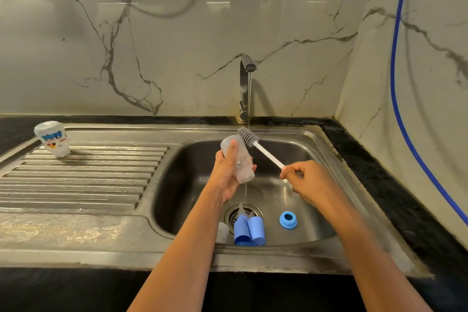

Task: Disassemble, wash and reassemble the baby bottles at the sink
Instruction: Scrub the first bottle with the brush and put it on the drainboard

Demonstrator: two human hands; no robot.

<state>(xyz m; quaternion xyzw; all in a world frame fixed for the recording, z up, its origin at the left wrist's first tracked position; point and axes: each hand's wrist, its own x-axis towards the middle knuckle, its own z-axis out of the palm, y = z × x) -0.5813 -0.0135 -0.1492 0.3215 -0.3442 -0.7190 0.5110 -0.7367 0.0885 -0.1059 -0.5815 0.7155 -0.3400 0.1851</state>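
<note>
The left hand (228,172) grips a clear cylindrical bottle (239,159); the right hand (304,180) pinches a white, grey-bristled brush (255,144).

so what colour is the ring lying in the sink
The ring is blue, seen best in the head view.

One camera, worn on the person's head, stands square to the sink (177,185). It faces the back wall (177,45) and is tipped down. It sits close: both forearms run in from the bottom edge, and the left hand (228,172) and right hand (306,180) meet about mid-frame, over the sink. The lens is wide. It takes in the drainboard (76,180) at left, the side wall (417,71) at right and the tap (244,88) just above centre. The top of the frame reaches well up the back wall.
</note>
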